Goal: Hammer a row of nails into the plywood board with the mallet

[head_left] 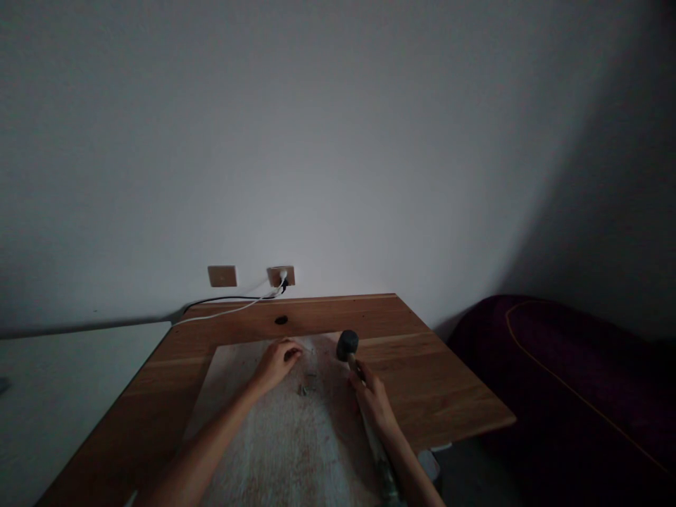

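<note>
In my right hand (374,400) is a mallet (347,343) with a dark, rubber-looking head and a pale handle. My fingers wrap the handle not far below the head, and the rest of it runs back along my forearm. My left hand (277,364) is closed in a pinch low over a worn, whitish board (264,451). Whatever sits between its fingertips is too small and dim to make out. Between my hands, a little nearer to me, lies a small cluster of metallic bits (303,389), perhaps nails.
The board rests on a wooden table (422,380) against a wall. A black and a white cable run to a wall socket (282,276) behind it. A white surface (79,394) adjoins on the left. A dark purple padded seat (528,380) stands beyond the right edge.
</note>
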### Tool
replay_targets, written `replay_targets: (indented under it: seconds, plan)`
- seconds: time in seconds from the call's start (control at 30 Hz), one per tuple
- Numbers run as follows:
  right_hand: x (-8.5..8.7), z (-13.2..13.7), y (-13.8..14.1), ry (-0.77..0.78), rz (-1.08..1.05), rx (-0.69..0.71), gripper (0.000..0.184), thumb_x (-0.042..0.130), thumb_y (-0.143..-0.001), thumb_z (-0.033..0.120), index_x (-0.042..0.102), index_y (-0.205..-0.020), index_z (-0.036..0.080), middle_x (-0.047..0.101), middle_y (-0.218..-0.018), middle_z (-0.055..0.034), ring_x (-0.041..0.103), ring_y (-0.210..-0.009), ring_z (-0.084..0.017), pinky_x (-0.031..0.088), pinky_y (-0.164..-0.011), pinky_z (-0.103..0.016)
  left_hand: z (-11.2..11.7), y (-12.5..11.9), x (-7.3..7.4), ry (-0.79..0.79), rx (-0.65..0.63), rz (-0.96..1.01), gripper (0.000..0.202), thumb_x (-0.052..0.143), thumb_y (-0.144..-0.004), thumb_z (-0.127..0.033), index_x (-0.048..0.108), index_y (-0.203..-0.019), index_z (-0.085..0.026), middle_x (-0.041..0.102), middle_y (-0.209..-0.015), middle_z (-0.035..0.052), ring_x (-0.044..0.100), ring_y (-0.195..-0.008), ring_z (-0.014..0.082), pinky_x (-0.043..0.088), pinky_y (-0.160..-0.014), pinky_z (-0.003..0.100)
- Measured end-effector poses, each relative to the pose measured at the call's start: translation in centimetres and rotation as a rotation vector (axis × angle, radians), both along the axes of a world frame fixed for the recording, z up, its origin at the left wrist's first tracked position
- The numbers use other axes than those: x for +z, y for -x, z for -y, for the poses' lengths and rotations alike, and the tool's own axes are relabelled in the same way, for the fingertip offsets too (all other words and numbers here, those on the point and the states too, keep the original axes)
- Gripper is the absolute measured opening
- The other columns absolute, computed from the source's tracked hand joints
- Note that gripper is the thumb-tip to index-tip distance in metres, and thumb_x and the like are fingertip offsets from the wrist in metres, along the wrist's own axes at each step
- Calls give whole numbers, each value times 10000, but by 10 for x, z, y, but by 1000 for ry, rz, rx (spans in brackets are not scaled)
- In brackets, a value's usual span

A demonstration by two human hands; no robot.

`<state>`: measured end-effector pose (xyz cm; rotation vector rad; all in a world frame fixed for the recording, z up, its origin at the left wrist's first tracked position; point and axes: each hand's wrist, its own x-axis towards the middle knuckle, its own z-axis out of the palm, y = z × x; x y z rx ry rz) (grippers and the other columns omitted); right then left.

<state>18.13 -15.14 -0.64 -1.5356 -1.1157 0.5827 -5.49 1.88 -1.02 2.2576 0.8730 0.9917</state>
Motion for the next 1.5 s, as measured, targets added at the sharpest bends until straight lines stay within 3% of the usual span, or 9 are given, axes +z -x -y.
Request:
replay_targets:
  seconds: [0.13, 0.37, 0.53, 0.73, 0.97, 1.2, 1.5]
  plan:
    - [-3, 0, -2, 59, -36, 35, 603, 594, -874, 708, 747, -1123, 180, 706, -746, -46, 682, -681, -228, 534, -598, -287, 3, -1, 2, 30, -7, 0, 186, 641, -874, -138, 756, -1001, -212, 787, -955, 52, 741, -886, 207, 563, -853, 312]
    - [-8, -3, -3, 86, -54, 40, 649, 578, -876, 726, 731, -1195, 182, 703, -760, -36, 632, -575, -192, 501, -521, -273, 7, -1, 4, -108, 101, -123, 94, 712, -813, -128, 730, -850, -213, 693, -1009, 62, 703, -953, 229, 546, -890, 348]
    - [-5, -2, -3, 44, -25, 44, 613, 591, -884, 712, 752, -1138, 177, 716, -779, -52, 661, -649, -212, 527, -576, -283, 3, 0, -4, -131, 107, -117, 78, 664, -877, -156, 718, -875, -213, 680, -1041, 70, 693, -992, 238, 542, -928, 371]
    - [-4, -2, -3, 43, -26, 26, 620, 599, -879, 733, 756, -1123, 186, 724, -787, -58, 682, -687, -229, 533, -586, -286, 2, -1, -6, -99, 81, -36, 118, 545, -994, -238, 654, -948, -227, 715, -922, 52, 700, -904, 225, 535, -859, 337]
    - [-4, 0, -3, 48, -55, 52, 629, 612, -879, 736, 747, -1139, 180, 696, -727, -36, 651, -626, -206, 518, -560, -274, 6, -1, 0, -80, 26, -57, 98, 617, -906, -158, 694, -892, -217, 738, -979, 68, 712, -934, 223, 546, -862, 322]
    - [-6, -1, -2, 43, -30, 22, 640, 599, -872, 734, 748, -1126, 167, 722, -807, -63, 665, -670, -209, 522, -584, -273, 2, -2, -4, 37, 28, 20, 180, 615, -911, -156, 691, -1056, -232, 796, -987, 51, 751, -936, 215, 577, -893, 328]
    - [-7, -1, -5, 40, -25, 34, 605, 630, -876, 697, 754, -1175, 185, 728, -793, -58, 678, -692, -225, 530, -592, -282, 6, -2, 3, -22, 49, -5, 102, 624, -896, -127, 658, -883, -222, 765, -894, 27, 734, -881, 199, 545, -837, 286]
